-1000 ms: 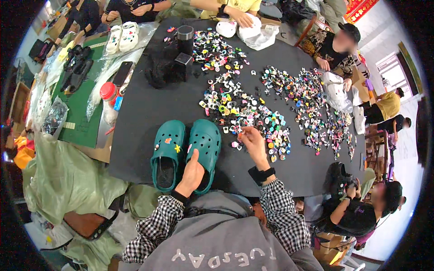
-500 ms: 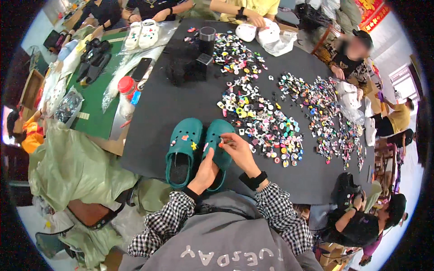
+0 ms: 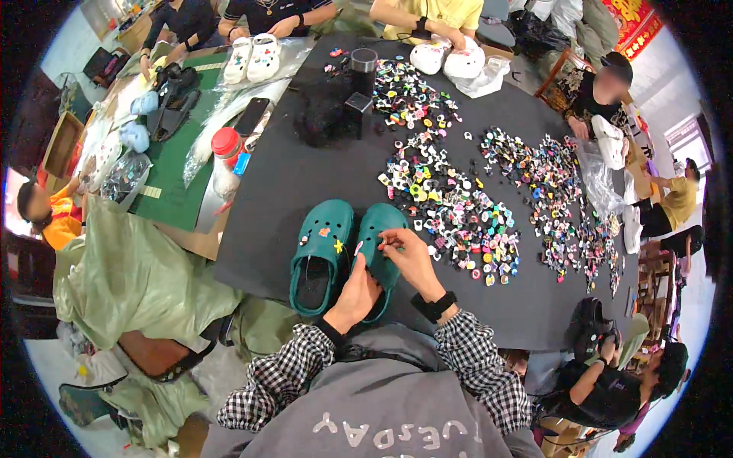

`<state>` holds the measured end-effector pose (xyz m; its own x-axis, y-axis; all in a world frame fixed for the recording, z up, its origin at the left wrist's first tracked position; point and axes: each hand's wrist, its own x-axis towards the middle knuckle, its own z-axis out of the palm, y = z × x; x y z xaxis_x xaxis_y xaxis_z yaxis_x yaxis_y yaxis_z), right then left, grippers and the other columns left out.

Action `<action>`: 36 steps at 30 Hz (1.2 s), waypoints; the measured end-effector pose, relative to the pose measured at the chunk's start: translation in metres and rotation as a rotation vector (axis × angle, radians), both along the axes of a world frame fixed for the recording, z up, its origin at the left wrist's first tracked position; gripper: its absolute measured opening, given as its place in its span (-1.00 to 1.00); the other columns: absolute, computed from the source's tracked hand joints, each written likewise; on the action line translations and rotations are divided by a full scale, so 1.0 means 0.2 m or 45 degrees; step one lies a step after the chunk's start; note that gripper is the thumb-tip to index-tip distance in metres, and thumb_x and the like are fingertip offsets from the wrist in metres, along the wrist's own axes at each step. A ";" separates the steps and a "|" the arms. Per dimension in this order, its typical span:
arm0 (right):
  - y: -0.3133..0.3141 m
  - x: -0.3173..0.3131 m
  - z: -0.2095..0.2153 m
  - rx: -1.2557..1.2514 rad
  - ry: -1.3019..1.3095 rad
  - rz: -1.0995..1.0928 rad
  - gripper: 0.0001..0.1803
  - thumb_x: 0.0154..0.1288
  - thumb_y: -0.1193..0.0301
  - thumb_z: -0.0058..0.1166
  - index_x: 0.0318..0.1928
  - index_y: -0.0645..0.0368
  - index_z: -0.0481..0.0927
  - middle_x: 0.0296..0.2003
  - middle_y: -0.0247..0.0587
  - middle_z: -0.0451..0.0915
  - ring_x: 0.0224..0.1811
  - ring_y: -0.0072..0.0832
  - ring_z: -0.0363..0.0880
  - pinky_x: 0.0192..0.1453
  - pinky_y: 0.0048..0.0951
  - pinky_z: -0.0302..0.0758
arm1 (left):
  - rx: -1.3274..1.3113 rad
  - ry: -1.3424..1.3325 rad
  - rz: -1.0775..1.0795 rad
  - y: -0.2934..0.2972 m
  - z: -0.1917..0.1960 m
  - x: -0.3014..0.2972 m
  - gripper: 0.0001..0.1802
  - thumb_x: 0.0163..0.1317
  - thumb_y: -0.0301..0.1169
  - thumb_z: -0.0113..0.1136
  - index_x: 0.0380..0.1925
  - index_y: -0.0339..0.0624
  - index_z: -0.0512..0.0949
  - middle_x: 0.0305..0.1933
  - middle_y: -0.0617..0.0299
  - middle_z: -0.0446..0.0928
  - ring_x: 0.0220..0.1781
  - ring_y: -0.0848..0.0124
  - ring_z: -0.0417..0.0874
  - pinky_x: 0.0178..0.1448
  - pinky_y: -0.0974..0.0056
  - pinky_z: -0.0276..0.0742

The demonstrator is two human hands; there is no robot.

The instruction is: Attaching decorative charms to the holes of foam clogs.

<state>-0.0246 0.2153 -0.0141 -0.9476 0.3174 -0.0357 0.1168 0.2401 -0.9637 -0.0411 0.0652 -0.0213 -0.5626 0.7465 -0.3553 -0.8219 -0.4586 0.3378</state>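
Our left hand [image 3: 357, 294] holds the green shoe [image 3: 379, 248] steady. Our right hand [image 3: 412, 259] pinches a tiny charm just above it, fingers close together. We should push it straight down, slowly.

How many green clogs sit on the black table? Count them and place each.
2. The left green clog lies beside the right green clog, which the left hand steadies while the right hand works on its top. None looks hidden.

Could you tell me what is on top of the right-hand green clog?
The right hand rests on the right-hand green clog, fingers pinching at its upper. The left hand covers its heel opening. Whatever lies beneath the hands cannot be seen.
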 end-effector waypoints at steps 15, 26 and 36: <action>0.02 -0.05 0.05 0.133 -0.046 -0.004 -0.82 0.11 0.51 0.23 -0.23 0.25 0.59 -0.38 -0.16 0.61 -0.37 -0.43 0.58 -0.25 -0.44 0.51 | -0.111 0.046 -0.029 -0.01 -0.01 0.00 -0.33 0.41 0.10 -0.24 0.35 -0.06 0.10 0.35 0.27 0.22 0.37 0.38 0.23 0.43 0.17 0.12; 0.13 -0.14 0.10 0.315 -0.261 0.394 -0.71 0.04 0.43 0.31 -0.25 0.28 0.55 -0.30 -0.22 0.58 -0.27 -0.47 0.56 -0.17 -0.45 0.50 | -0.086 0.057 0.027 0.00 -0.07 0.02 -0.35 0.42 0.08 -0.21 0.34 -0.08 0.15 0.31 0.29 0.29 0.32 0.40 0.30 0.39 0.18 0.16; 0.19 -0.20 0.04 0.646 -0.170 0.410 0.01 -0.11 0.15 0.41 0.34 0.14 0.18 0.26 0.28 0.20 0.33 0.11 0.17 0.40 -0.15 0.19 | -0.012 0.033 -0.034 0.00 -0.09 0.01 -0.31 0.41 0.11 -0.22 0.38 -0.04 0.07 0.39 0.27 0.19 0.39 0.37 0.23 0.44 0.14 0.10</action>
